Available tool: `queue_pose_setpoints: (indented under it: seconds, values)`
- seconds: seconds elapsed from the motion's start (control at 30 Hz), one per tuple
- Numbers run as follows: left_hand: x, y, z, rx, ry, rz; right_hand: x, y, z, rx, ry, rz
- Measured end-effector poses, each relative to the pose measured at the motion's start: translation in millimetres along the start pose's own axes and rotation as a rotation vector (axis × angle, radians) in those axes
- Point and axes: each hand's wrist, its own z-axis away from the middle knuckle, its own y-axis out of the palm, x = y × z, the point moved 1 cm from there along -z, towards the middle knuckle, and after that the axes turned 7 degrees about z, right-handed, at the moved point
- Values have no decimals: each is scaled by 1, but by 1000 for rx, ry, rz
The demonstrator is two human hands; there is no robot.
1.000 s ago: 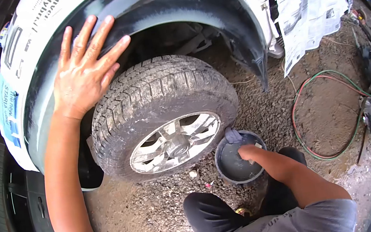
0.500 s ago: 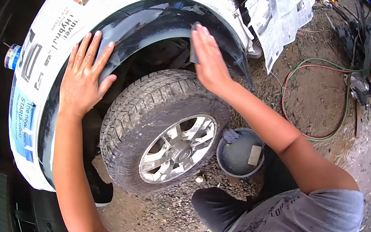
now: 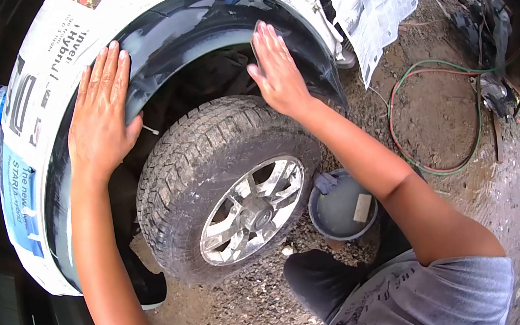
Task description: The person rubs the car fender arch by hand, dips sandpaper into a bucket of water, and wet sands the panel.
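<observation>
Head cam: fender (image 3: 188, 26) arches above wheel (image 3: 237, 186). L hand (image 3: 100, 115) flat on fender, upper L of wheel, fingers straight, unclenched; R hand (image 3: 278, 70) at fender, upper R of wheel, grip unclear.

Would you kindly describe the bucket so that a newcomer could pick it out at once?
Start at the big tyre in mid-picture and its silvery wheel. Just to their right, close to the person's dark trousers, stands a round, dark bucket of grey liquid. A pale rectangular block within its rim sets it apart from the red and green hose loop farther right.
</observation>
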Motion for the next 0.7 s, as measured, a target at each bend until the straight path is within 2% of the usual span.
queue_pose_setpoints:
  seconds: [0.07,0.17,0.2,0.3,0.33,0.37,0.4,0.47,0.6,0.7]
  values:
    - [1,2,3,-12,15,5,31,9,-21,-99,21,-97]
    - [4,7,2,-42,18,40,116,17,-68,-9,-266,-198]
    - [7,9,4,-53,31,63,116,15,-75,4,-333,-168]
    - [5,6,2,-58,39,57,59,1,-69,-32,-316,-127]
    - [3,5,4,-51,36,44,29,0,-56,-51,-188,26]
    - [2,5,5,-38,30,32,-4,-1,-43,-44,-18,-74]
    - [2,4,3,-29,23,19,-22,7,-26,-55,106,-44]
    - [1,3,3,-23,19,6,-10,18,-29,-119,147,-30]
    - [4,4,2,-35,31,32,76,12,-83,-67,-123,-107]
    - [2,3,1,-17,32,36,32,-2,-67,12,-218,-67]
